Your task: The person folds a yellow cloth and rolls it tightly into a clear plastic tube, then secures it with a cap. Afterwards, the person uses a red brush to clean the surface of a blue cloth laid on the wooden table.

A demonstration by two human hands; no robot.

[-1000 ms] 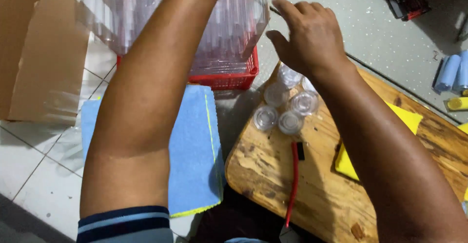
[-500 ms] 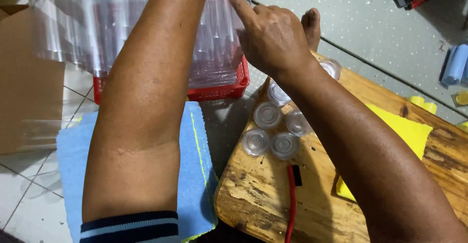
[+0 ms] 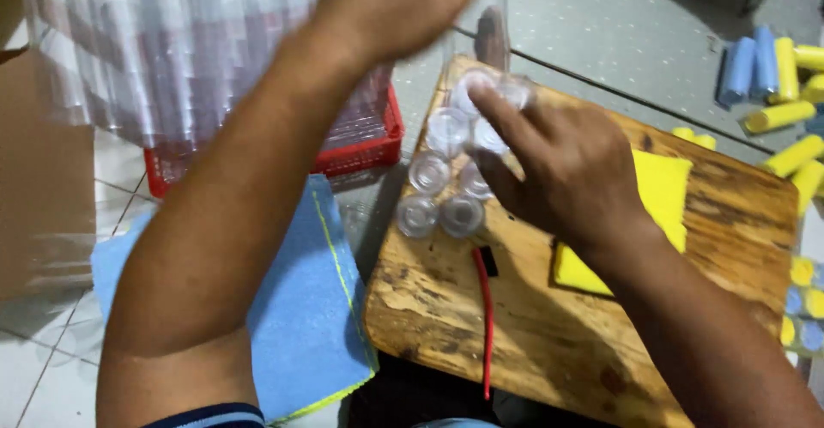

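Note:
My left hand [image 3: 390,3] is raised at the top of the view, blurred, with its fingers closed around a clear stack of plastic cups [image 3: 477,24] that hangs below it. My right hand [image 3: 562,166] is low over the wooden board [image 3: 549,342], its index finger and thumb around a small clear cup [image 3: 487,134]. Several more small clear cups [image 3: 439,213] stand upright in a cluster at the board's near-left corner, touching one another.
A large clear bag of stacked cups [image 3: 172,50] fills a red basket [image 3: 360,157] at the back left. A blue cloth [image 3: 300,308] lies on the tiles, a yellow cloth [image 3: 665,188] and a red cable [image 3: 486,316] on the board. Blue and yellow rolls [image 3: 777,76] lie at right, a cardboard box [image 3: 39,179] at left.
My right hand has come down from the clear stack to the cluster of cups on the board. My left hand stays raised. The camera view has shifted left and closer.

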